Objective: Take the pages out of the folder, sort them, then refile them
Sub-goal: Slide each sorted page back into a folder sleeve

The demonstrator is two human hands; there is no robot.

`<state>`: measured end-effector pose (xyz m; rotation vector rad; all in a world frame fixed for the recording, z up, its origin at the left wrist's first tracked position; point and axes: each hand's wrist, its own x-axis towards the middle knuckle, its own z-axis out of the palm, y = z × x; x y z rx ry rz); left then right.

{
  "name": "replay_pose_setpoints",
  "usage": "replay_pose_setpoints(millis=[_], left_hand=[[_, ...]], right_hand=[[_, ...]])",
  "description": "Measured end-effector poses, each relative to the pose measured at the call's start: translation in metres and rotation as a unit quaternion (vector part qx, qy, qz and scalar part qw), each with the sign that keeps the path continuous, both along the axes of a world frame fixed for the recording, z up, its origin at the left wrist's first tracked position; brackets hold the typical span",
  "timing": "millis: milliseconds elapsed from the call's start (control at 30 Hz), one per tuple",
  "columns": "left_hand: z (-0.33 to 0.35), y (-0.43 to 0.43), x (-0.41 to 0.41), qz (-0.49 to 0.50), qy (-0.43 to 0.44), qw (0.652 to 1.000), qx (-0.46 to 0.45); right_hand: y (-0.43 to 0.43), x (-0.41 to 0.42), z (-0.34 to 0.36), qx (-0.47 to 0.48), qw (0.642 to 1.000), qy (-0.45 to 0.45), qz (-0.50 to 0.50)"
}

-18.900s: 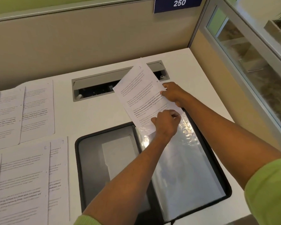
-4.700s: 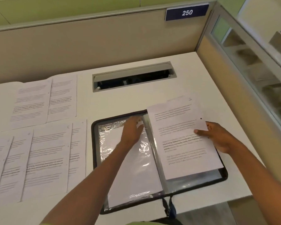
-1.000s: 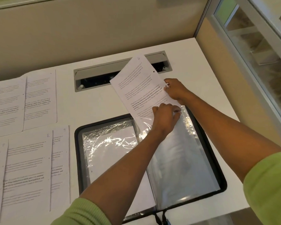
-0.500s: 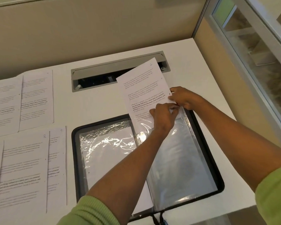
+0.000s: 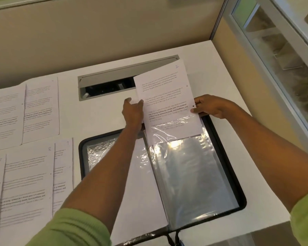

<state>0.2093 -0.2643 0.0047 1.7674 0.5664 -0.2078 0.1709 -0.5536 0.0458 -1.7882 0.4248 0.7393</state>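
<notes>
— Holding what, exactly?

— A white printed sheet of paper (image 5: pixel 167 100), gripped at both side edges. The left hand (image 5: pixel 133 110) pinches its left edge; the right hand (image 5: pixel 210 106) pinches its right edge, thumb on top.

— Where does it sit?

— Its lower end is inside the mouth of a clear plastic sleeve (image 5: pixel 190 171), just below both grips. The upper part reaches beyond the hands, over a grey rectangular cable slot (image 5: pixel 110 77) in the white desk (image 5: pixel 220 71).

— The left fingers?

— Partly hidden; probably curled under the paper.

— Further out?

— The sleeve lies in the right half of an open black zip folder (image 5: pixel 238 183). Well left of the left hand, overlapping printed pages (image 5: pixel 25 174) lie flat.
</notes>
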Motion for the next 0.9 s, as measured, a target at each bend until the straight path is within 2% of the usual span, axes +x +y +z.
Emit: replay_pose_setpoints(millis=[100,200,333,467,567,633,800,900], left_hand=[[-0.003,0.009,0.015,-0.035,0.007,0.999,-0.024],[-0.002,0.012,0.017,-0.055,0.003,0.998,-0.028],[0.008,0.014,0.008,-0.094,-0.015,0.995,0.006],[0.006,0.027,-0.001,-0.148,0.009,0.988,0.032],[0.007,0.039,-0.003,-0.217,0.064,0.973,0.034],[0.011,0.042,0.0,-0.253,0.078,0.963,0.046],[0.017,0.033,0.017,-0.132,0.044,0.99,0.008],[0.012,0.033,0.022,-0.138,0.054,0.989,0.016]], right_hand=[[0.003,0.0,0.002,0.0,1.0,-0.002,-0.006],[0.01,0.004,0.0,0.0,0.998,-0.028,-0.054],[0.013,0.009,-0.007,-0.06,0.987,-0.094,-0.114],[0.003,0.005,-0.006,-0.108,0.992,-0.062,-0.032],[-0.004,0.003,-0.002,-0.145,0.988,-0.005,0.051],[-0.003,0.006,-0.003,-0.148,0.988,-0.003,0.053],[0.022,0.018,-0.005,-0.073,0.984,-0.102,-0.124],[0.025,0.02,-0.007,-0.085,0.982,-0.103,-0.132]])
